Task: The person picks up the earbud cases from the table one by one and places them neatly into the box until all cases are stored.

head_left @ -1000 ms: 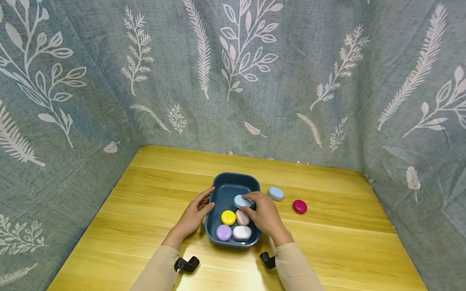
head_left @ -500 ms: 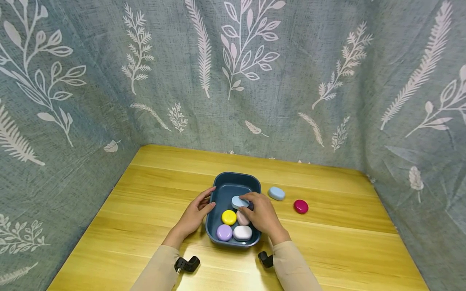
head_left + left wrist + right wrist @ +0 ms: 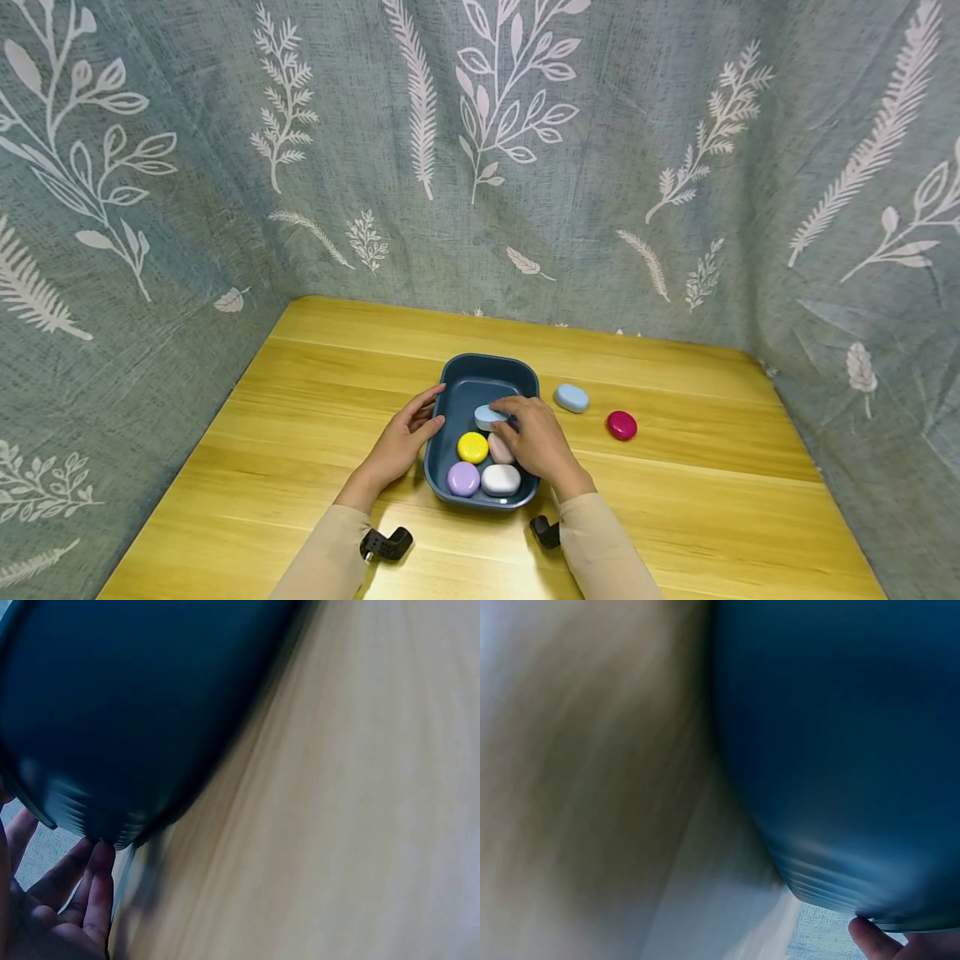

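Observation:
In the head view, a dark blue rectangular bin (image 3: 482,362) stands between both hands. My left hand (image 3: 399,440) rests its fingertips and thumb along the bin's left wall. The left wrist view has those fingers (image 3: 99,889) against its outer side. Over the bin's inside, my right hand (image 3: 536,437) pinches a light blue oval piece (image 3: 487,417), shaped like a soap bar, between thumb and fingers. Below it in the bin lie yellow (image 3: 472,447), purple (image 3: 463,479) and white (image 3: 500,480) rounded pieces. A pinkish piece (image 3: 501,450) is partly hidden by the right hand.
Right of the bin on the wooden table (image 3: 712,467) lie another light blue piece (image 3: 572,398) and a crimson round piece (image 3: 622,426). Blue-grey curtains (image 3: 420,275) with a leaf print enclose the table's back and sides.
My right hand has shifted slightly left with the light blue piece, which now sits nearer the bin's middle. My left hand stays at the bin's wall.

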The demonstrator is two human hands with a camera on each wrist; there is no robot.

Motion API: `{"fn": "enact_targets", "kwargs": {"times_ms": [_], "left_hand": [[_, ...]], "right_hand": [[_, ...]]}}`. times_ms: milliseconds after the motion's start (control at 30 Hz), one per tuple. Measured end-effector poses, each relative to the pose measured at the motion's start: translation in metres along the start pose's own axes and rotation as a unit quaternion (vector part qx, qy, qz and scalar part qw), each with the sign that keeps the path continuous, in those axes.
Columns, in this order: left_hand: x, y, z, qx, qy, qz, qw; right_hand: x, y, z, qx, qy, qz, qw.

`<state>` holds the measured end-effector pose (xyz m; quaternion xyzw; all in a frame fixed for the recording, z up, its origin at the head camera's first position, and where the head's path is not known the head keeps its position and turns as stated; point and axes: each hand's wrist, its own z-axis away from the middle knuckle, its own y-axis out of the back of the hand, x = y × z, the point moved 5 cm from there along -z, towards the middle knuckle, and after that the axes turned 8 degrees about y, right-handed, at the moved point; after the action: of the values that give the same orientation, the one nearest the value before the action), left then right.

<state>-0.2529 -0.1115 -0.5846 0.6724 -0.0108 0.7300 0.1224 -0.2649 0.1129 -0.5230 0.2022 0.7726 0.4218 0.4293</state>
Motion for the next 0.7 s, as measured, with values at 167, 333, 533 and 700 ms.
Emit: {"fn": "enact_targets", "kwargs": {"times_ms": [167, 333, 533, 700], "left_hand": [[0.0001, -0.0002, 0.0, -0.001, -0.002, 0.0, 1.0], [0.0007, -0.0005, 0.0, -0.001, -0.007, -0.002, 1.0], [0.0015, -0.0005, 0.0007, 0.0, -0.005, -0.004, 1.0], [0.0004, 0.0001, 0.0002, 0.001, -0.001, -0.006, 1.0]], "right_hand": [[0.0004, -0.0033, -0.0018, -0.005, 0.014, 0.0, 0.9999], [0.0009, -0.0064, -0.0025, -0.009, 0.024, 0.004, 0.9997], [0.0016, -0.0079, -0.0022, -0.006, 0.027, 0.022, 0.9994], [0.0004, -0.0079, -0.0025, -0.008, 0.031, 0.034, 0.9989]]}}
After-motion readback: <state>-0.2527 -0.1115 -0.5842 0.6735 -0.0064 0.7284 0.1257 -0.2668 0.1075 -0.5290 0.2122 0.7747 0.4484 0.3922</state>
